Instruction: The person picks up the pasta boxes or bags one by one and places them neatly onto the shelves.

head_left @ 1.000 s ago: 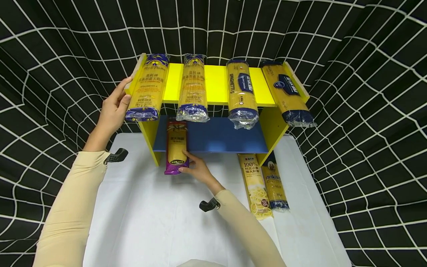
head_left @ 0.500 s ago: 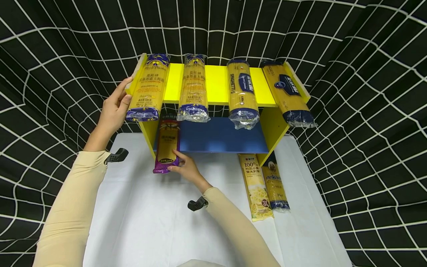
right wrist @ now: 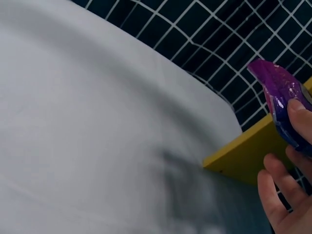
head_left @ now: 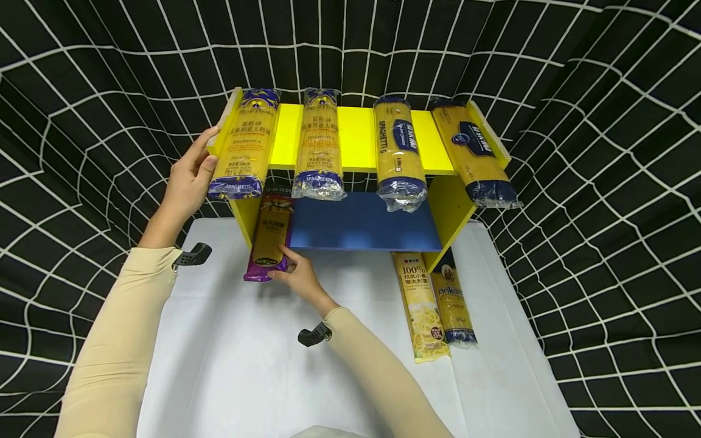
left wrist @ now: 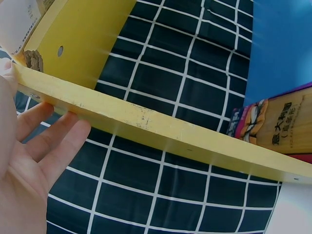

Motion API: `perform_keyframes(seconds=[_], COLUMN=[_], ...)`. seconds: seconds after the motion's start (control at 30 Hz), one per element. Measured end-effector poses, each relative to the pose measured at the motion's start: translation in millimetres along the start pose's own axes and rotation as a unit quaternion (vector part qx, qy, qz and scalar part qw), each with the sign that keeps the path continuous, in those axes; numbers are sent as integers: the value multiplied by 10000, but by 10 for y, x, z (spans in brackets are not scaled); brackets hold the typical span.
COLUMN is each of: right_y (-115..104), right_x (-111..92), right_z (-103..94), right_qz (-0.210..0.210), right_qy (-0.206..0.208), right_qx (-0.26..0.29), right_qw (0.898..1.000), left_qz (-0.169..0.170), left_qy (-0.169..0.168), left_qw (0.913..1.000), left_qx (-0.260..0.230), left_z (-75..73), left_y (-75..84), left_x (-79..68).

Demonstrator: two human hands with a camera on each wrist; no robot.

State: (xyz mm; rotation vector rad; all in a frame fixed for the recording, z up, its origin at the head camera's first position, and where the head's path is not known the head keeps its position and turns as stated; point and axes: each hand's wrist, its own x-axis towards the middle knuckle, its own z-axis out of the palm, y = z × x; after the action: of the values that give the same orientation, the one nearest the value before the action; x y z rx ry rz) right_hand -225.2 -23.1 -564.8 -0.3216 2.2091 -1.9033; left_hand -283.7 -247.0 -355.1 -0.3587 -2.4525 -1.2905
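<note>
My left hand (head_left: 185,185) holds the left side panel of the yellow and blue shelf (head_left: 356,140), its fingers on the outer face (left wrist: 61,129) in the left wrist view. My right hand (head_left: 300,281) pinches the near end of a purple and dark-red pasta packet (head_left: 271,230). That packet lies on the blue lower board (head_left: 361,222), beside the left side panel, its purple end jutting past the front edge. In the right wrist view the thumb lies on the purple end (right wrist: 278,87), with the other fingers partly spread below.
On the upper board lie several spaghetti packets (head_left: 317,143), their ends overhanging the front. A cream pasta packet (head_left: 420,310) and a blue-ended ankara packet (head_left: 452,298) lie on the white table (head_left: 230,365) at the right. Black gridded cloth (head_left: 350,55) surrounds it.
My right hand has moved the purple pasta packet left along the lower board, up to the left side panel. The left hand has stayed on the shelf panel.
</note>
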Motion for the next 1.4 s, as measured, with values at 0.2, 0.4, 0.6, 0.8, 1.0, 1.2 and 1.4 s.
perform_keyframes(seconds=[0.2, 0.4, 0.6, 0.8, 1.0, 1.2, 1.4], right_y=[-16, -26, -44, -35, 14, 50, 68], right_x=[-22, -28, -53, -133, -249, -357, -421], right_z=[20, 0, -59, -164, -338, -616, -885], right_qz=[27, 1, -52, -266, -345, -429, -591], right_qy=[-9, -100, -468, -782, -765, -728, -541], right_qx=[22, -108, -417, -780, -904, -790, -1015], right_qw=[10000, 9999, 9980, 9935, 9924, 9933, 9916], left_qz=[23, 29, -21, -31, -22, -51, -50], left_qy=[4, 2, 1, -10, -15, -33, -19], left_qw=[10000, 10000, 10000, 10000, 10000, 10000, 10000], left_qx=[-39, -54, -12, -60, -13, 29, 27], left_z=[6, 6, 2, 7, 9, 5, 15], left_y=[-9, -1, -1, -19, -16, -4, 13], left_x=[1, -5, -12, -1, 11, 5, 2])
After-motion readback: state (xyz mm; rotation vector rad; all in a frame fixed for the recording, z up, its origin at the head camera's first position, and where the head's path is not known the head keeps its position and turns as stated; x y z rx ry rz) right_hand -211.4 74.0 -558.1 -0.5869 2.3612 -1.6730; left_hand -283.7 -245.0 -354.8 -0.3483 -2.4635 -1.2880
